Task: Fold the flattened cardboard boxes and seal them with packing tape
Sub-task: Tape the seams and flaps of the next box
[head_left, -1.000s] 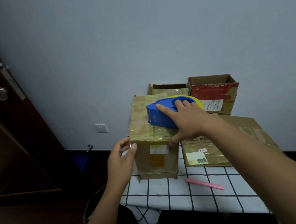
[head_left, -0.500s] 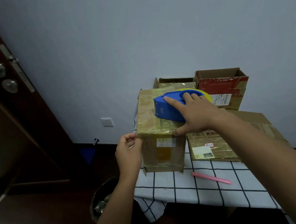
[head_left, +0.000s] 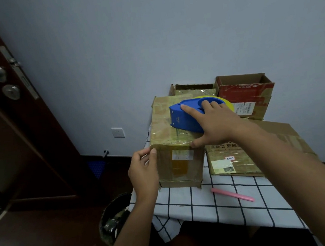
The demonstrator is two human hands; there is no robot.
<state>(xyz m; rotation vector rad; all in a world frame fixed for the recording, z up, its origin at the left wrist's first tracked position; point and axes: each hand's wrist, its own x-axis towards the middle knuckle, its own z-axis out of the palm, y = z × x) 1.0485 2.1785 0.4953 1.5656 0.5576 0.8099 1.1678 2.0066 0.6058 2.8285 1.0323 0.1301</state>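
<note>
Head view, pink pen (head_left: pixel 232 194) (loose), bin (head_left: pixel 115 218) below

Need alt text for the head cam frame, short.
A person's right hand holds a blue tape dispenser on top of a closed cardboard box while the left hand pinches at the box's near left corner. The box stands on a checked tablecloth beside a pink pen.
</note>
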